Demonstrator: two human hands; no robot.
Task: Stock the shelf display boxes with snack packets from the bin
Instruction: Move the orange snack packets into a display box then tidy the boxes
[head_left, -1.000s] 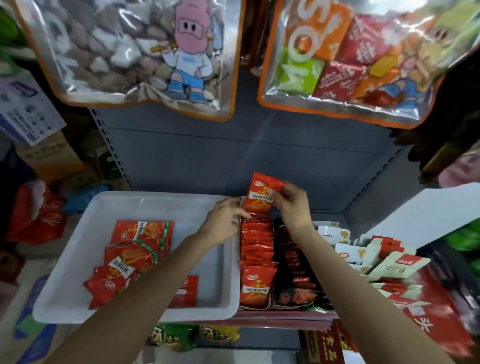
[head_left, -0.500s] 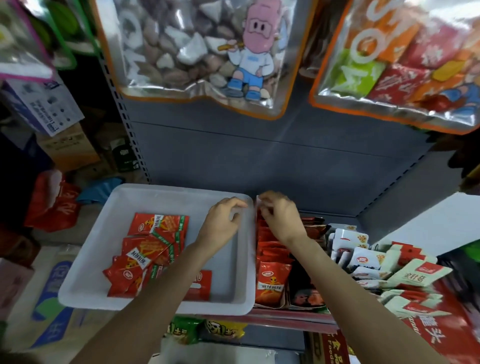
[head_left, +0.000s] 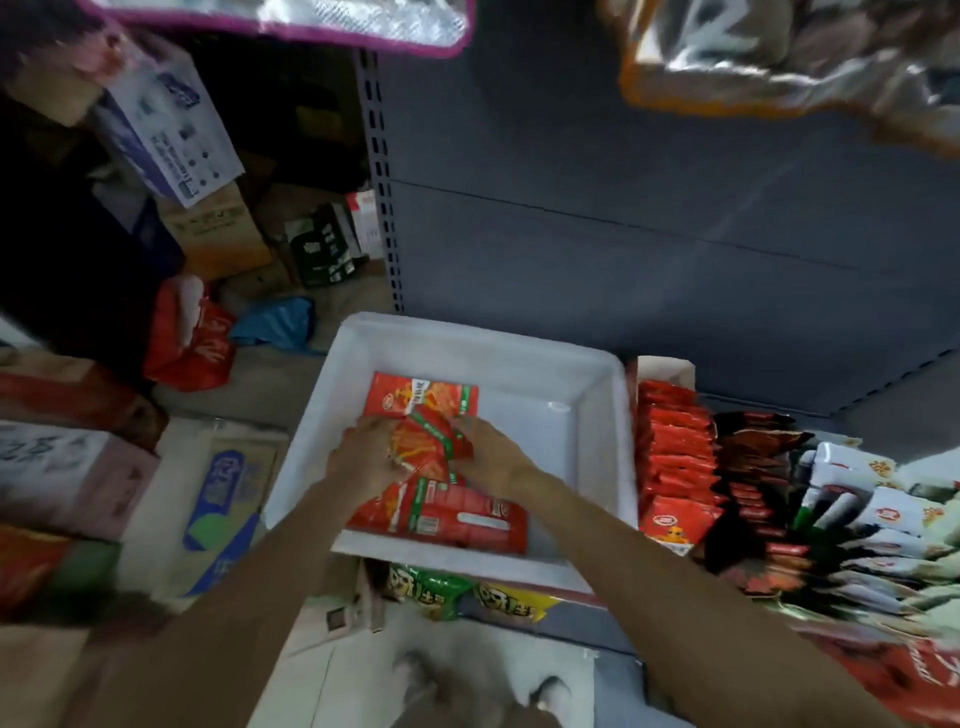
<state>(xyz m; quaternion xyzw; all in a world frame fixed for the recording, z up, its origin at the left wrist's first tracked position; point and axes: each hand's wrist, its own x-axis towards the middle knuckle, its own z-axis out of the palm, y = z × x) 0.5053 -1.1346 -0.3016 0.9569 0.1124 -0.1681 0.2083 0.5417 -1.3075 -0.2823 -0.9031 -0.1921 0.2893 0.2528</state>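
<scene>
Both hands are down in the white bin (head_left: 602, 415), the left hand (head_left: 366, 460) and right hand (head_left: 491, 452) closing on the red packets (head_left: 421, 441) heaped there. Beyond, the display box (head_left: 670, 447) looks nearly full; a handful of packets remain.

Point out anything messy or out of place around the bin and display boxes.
The red packets lie jumbled in the white bin, overlapping at angles. The white packets at far right lean loosely, unlike the tidy upright red row. No spill or damage visible.
</scene>
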